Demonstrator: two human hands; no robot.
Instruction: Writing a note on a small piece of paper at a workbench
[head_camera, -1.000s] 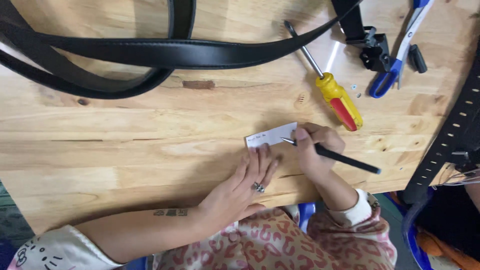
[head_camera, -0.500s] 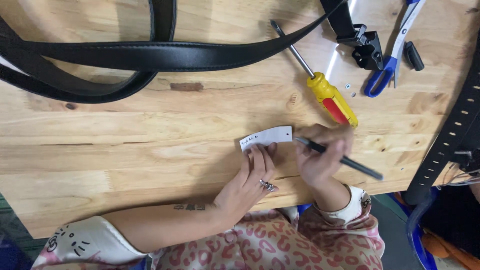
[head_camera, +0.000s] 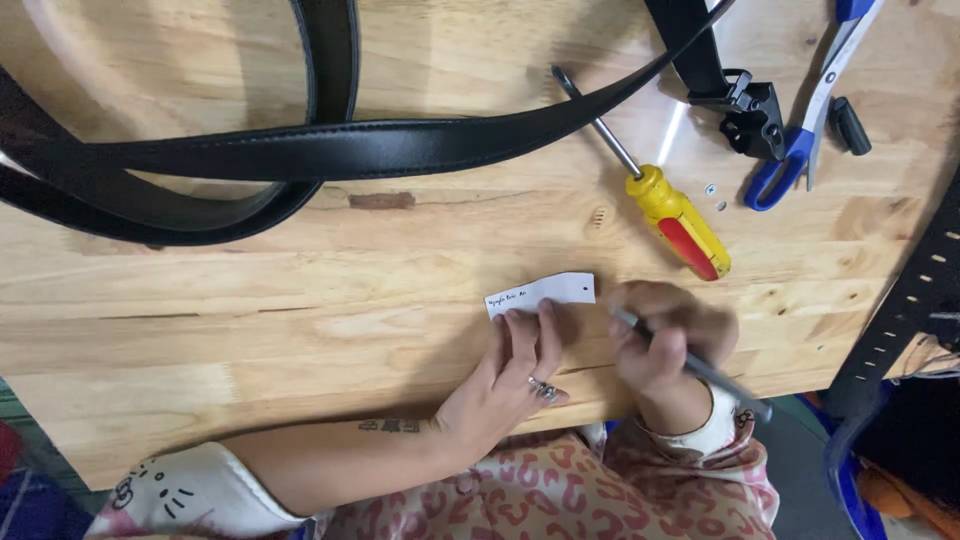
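A small white paper tag (head_camera: 545, 293) with a punched hole and a line of handwriting lies on the wooden table (head_camera: 300, 310). My left hand (head_camera: 505, 385), wearing a ring, presses its fingertips flat on the tag's lower edge. My right hand (head_camera: 665, 345) grips a dark pen (head_camera: 700, 365) with its tip at the tag's right side. A long black leather belt (head_camera: 330, 145) curves across the back of the table.
A yellow and red screwdriver (head_camera: 665, 205) lies behind my right hand. Blue-handled scissors (head_camera: 810, 110), a black buckle (head_camera: 750, 110), a small black cap (head_camera: 850, 125) and tiny screws (head_camera: 715, 195) sit at the back right. A black perforated strap (head_camera: 900, 300) runs down the right edge.
The view has shifted slightly. My left hand stays pressed on the tag and my right hand keeps the pen at the tag, moving a little to the right.
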